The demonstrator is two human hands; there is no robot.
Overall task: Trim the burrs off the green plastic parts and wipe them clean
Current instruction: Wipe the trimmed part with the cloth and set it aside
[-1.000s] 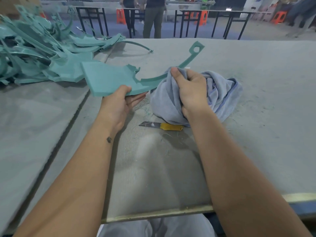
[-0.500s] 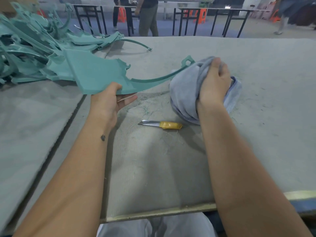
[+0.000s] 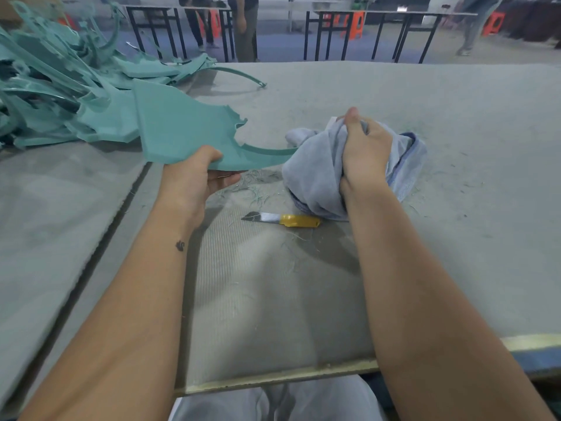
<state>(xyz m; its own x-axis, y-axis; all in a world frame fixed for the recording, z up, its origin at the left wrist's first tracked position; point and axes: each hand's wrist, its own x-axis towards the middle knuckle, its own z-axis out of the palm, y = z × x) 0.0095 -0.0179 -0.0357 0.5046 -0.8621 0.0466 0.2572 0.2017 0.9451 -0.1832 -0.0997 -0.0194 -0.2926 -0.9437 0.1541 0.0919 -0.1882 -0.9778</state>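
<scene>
My left hand (image 3: 198, 174) grips the near edge of a flat green plastic part (image 3: 182, 129), holding it above the grey table (image 3: 455, 208). The part's thin curved arm runs right and disappears into a light blue cloth (image 3: 318, 171). My right hand (image 3: 364, 153) is closed round that cloth, which is bunched over the arm; the arm's far end is hidden inside it. A small knife (image 3: 280, 219) with a yellow handle and bare blade lies on the table just below the cloth.
A big heap of green plastic parts (image 3: 60, 95) fills the table's back left. Thin shavings (image 3: 258, 189) lie scattered under the held part. A seam (image 3: 100, 250) runs down the table at left. People and black-framed tables (image 3: 364, 28) stand beyond.
My right hand slid the cloth out along the part's curved arm to its tip, then back toward the wide plate. My left hand kept its grip on the part.
</scene>
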